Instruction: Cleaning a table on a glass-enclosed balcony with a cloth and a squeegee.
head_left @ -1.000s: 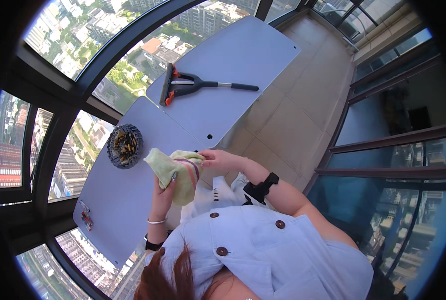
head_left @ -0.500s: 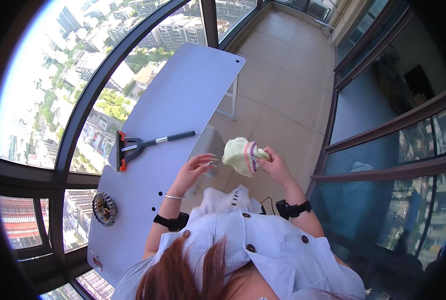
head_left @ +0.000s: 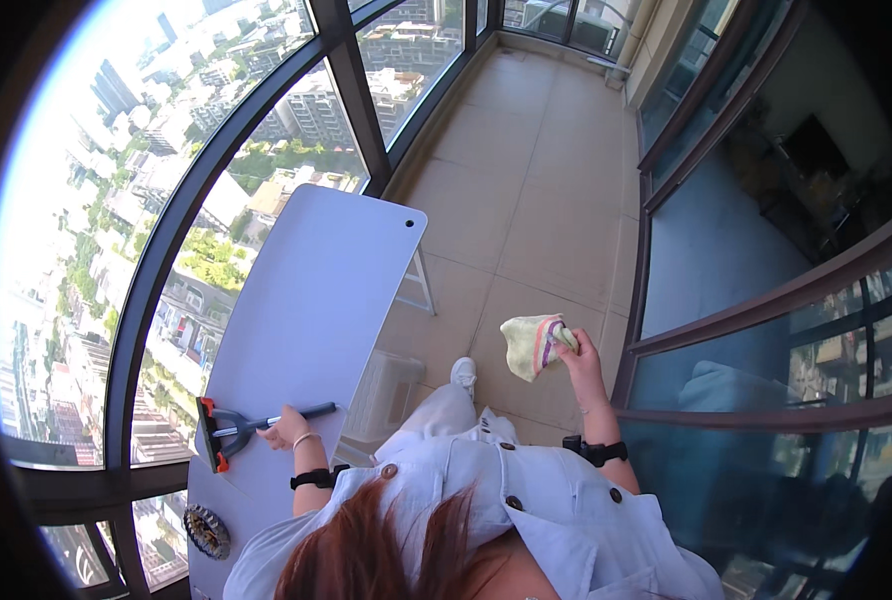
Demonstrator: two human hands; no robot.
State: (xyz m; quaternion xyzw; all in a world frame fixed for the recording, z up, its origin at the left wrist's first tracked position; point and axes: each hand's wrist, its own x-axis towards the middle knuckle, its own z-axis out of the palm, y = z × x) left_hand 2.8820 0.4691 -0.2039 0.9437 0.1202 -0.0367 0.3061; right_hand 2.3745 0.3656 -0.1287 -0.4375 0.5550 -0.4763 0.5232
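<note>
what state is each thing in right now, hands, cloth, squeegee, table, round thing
left hand: closed on the squeegee handle
right hand: raised, gripping the cloth
cloth: bunched, held in the air, clear of the table
squeegee: lying flat on the table
table: white top, upright, beside the window
round dark object: resting flat at the table's near end, untouched

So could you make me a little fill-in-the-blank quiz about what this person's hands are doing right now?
1. The right hand holds a crumpled ____, pale yellow with a striped edge.
2. The left hand rests on the dark handle of a window ____ with an orange-ended head.
3. That tool lies on a long white ____ beside the curved windows.
4. Near the table's close end sits a round ____ scouring pad.

Missing words: cloth; squeegee; table; metal.
</note>
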